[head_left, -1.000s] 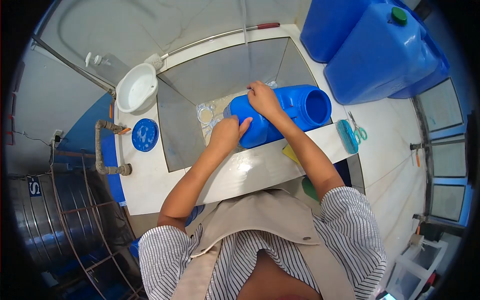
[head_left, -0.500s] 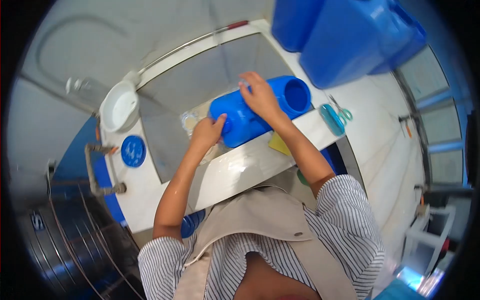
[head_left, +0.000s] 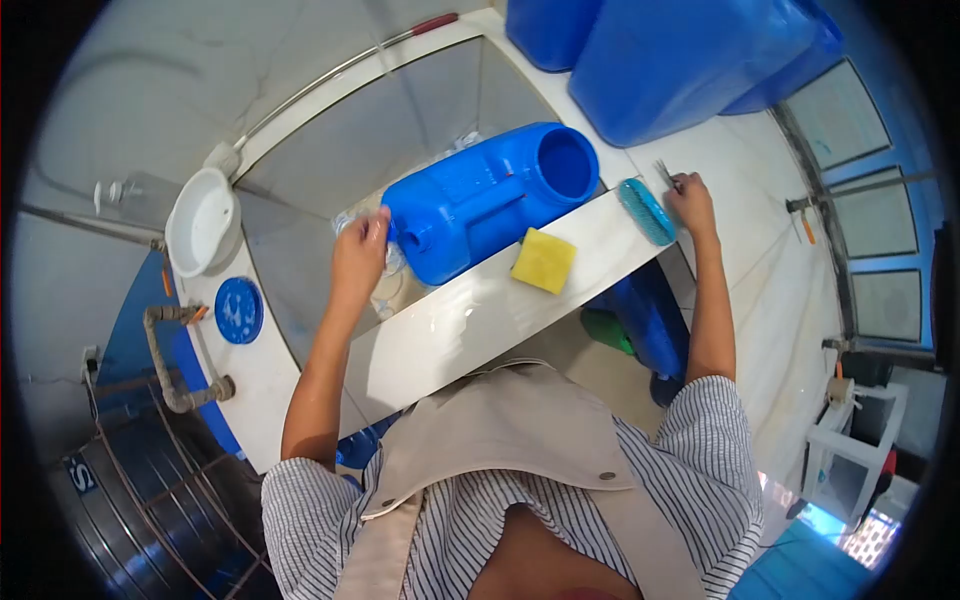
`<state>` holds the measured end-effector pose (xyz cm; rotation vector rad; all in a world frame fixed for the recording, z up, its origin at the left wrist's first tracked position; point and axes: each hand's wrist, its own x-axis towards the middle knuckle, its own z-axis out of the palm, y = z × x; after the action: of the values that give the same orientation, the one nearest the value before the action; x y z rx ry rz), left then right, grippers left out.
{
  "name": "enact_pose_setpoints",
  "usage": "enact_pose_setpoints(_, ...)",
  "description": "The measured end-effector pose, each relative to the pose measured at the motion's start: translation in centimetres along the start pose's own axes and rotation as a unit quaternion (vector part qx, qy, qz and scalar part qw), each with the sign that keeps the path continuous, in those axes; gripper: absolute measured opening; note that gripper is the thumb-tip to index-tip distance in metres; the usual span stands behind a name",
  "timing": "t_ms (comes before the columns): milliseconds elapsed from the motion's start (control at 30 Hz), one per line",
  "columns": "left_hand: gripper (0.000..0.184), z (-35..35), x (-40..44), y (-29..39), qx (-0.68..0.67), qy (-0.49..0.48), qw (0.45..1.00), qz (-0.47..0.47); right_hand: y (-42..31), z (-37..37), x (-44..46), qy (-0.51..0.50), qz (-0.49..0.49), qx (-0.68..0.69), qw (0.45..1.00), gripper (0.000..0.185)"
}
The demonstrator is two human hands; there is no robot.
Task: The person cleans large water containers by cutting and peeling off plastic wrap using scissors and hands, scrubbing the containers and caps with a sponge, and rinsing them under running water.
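Observation:
A large blue plastic jug (head_left: pixel 480 205) lies on its side across the sink's front ledge, its wide round mouth facing right. A smaller hole shows at its left end. Beside that hole, my left hand (head_left: pixel 360 252) is closed, with a small blue cap (head_left: pixel 392 232) at its fingertips. On the right, my right hand (head_left: pixel 692 207) is closed round the scissors (head_left: pixel 664 174), covering their handles while the blades point away. Just left of it lies a turquoise scrub brush (head_left: pixel 646 212). A yellow sponge (head_left: pixel 544 260) rests on the ledge in front of the jug.
Large blue containers (head_left: pixel 690 70) stand at the back right. To the left of the sink (head_left: pixel 310 150) are a white basin (head_left: pixel 203 222) and a round blue lid (head_left: pixel 239 310). Pipes (head_left: pixel 165 360) stick up at the left edge of the counter.
My right hand has left the jug and moved right to take hold of the scissors. My left hand has pulled away from the jug's small hole, which now shows uncovered.

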<state>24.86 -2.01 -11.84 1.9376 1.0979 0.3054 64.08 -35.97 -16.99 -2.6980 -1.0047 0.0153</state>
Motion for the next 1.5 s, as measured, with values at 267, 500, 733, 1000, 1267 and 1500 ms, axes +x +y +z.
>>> enact_pose_setpoints(267, 0.040, 3.9, 7.9, -0.2, -0.164, -0.002, 0.968, 0.190, -17.3, -7.1, -5.2, 0.256, -0.112, 0.001, 0.960, 0.042)
enact_pose_setpoints(500, 0.044, 5.4, 7.0, 0.4, -0.114, 0.068, 0.982, 0.131, -30.1, 1.3, -11.2, -0.063, -0.253, 0.274, 0.926, 0.032)
enact_pose_setpoints(733, 0.046, 5.3, 7.0, 0.2, -0.081, 0.078, 0.983, 0.147, -32.6, 2.5, -12.0, -0.053, -0.189, 0.230, 0.953, 0.038)
enact_pose_setpoints(1000, 0.047, 5.3, 6.9, 0.3, -0.068, 0.075, 0.984, 0.148, -32.8, 2.9, -12.1, 0.011, -0.219, 0.150, 0.964, 0.040)
enact_pose_setpoints(1267, 0.047, 5.7, 7.1, -0.2, -0.062, 0.074, 0.984, 0.151, -33.6, 5.0, -14.2, 0.020, -0.237, 0.136, 0.962, 0.051)
enact_pose_setpoints(1500, 0.048, 5.5, 7.2, 0.2, -0.050, 0.067, 0.987, 0.139, -33.1, 3.9, -13.1, 0.060, -0.205, 0.134, 0.968, 0.053)
